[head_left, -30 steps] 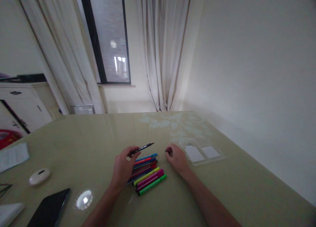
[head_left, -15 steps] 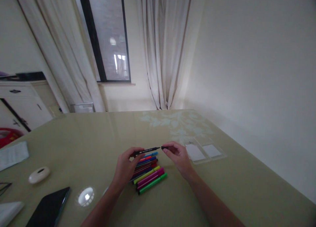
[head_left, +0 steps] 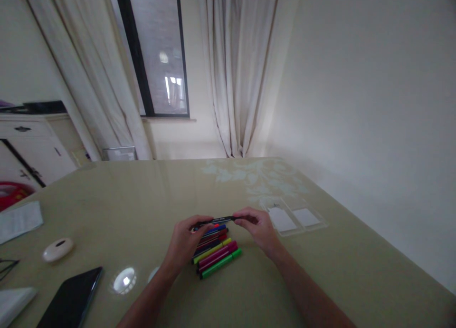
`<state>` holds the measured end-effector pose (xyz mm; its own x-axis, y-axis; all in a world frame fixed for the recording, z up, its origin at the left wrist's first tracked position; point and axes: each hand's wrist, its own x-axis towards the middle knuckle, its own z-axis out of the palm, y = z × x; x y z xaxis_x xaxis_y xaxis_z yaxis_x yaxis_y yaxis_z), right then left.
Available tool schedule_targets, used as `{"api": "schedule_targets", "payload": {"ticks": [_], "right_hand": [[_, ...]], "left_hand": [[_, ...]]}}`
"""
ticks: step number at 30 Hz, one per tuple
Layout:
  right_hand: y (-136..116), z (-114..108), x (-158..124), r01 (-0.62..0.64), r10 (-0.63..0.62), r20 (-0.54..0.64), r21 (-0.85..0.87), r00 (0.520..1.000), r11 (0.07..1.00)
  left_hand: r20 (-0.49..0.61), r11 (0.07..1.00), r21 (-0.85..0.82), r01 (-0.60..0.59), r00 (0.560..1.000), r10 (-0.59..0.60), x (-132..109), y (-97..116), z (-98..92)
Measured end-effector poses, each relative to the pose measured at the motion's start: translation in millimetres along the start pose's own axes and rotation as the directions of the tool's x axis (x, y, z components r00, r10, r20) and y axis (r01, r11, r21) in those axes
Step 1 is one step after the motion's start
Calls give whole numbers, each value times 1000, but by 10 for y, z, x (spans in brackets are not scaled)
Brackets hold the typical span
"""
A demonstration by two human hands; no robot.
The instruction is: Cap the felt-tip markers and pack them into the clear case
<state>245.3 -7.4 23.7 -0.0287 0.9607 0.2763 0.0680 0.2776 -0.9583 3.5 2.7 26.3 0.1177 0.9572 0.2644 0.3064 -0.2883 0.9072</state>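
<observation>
A black marker [head_left: 221, 220] with small white print stretches level between my two hands, above the table. My left hand [head_left: 185, 237] pinches its barrel near the left end. At the other end, the fingers of my right hand [head_left: 254, 226] are closed on the marker's black cap, most of which they hide. Cap and barrel now meet, though whether the cap is fully seated I cannot tell. Below the hands lies a row of several coloured markers, among them a green marker [head_left: 221, 264], a magenta marker [head_left: 217, 255] and a yellow marker [head_left: 212, 251].
Right of my hands, a clear plastic case [head_left: 294, 218] lies open with white paper in it. On the left are a black tablet [head_left: 71, 297], a white oval object [head_left: 58, 250] and a folded pale cloth [head_left: 21, 221]. A wall borders the table [head_left: 142, 190] at right.
The gap between the marker's tip and its cap has closed as my hands came together. The barrel has levelled out, and the tip is now covered.
</observation>
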Motion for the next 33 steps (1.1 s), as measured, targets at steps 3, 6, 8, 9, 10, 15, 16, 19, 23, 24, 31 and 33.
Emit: {"api": "schedule_targets", "payload": {"ticks": [3, 6, 8, 9, 10, 15, 16, 19, 23, 24, 31, 33], "right_hand": [[5, -10, -24, -12, 12, 5, -13, 1000, 1000], [25, 7, -37, 7, -7, -6, 12, 1000, 1000], [49, 20, -26, 11, -11, -12, 29, 1000, 1000], [65, 24, -15, 1, -1, -8, 36, 1000, 999], [86, 25, 0, -14, 14, -2, 42, 1000, 999], [255, 27, 67, -69, 70, 46, -31, 996, 997], [292, 35, 69, -63, 65, 50, -55, 997, 997], [373, 96, 47, -29, 39, 86, -114, 996, 993], [390, 230, -8, 79, -39, 189, -209, 981, 975], [386, 256, -16, 119, -67, 209, -244, 976, 962], [460, 181, 33, 178, -129, 147, -396, 981, 901], [504, 137, 62, 145, -115, 95, -418, 989, 897]], "left_hand": [[7, 999, -11, 33, 999, -33, -11, -17, 3], [2, 998, -25, 56, 998, -56, -23, -39, 11], [13, 998, -20, 57, 998, -57, -19, -35, 8], [26, 999, -4, 53, 998, -53, -9, -29, 1], [47, 999, 21, 47, 998, -47, 6, -24, -12], [40, 993, 113, 22, 999, -27, 126, -149, -149], [-33, 993, 103, 60, 998, -57, 137, -215, -180], [-219, 968, 107, 229, 955, -201, 88, -427, -224], [-221, 956, 115, 270, 945, -240, -73, -553, -97], [-215, 961, 100, 257, 949, -231, -98, -546, -37], [-225, 978, 96, 187, 961, -162, -24, -430, 256], [-249, 973, 110, 202, 953, -170, 8, -431, 242]]}}
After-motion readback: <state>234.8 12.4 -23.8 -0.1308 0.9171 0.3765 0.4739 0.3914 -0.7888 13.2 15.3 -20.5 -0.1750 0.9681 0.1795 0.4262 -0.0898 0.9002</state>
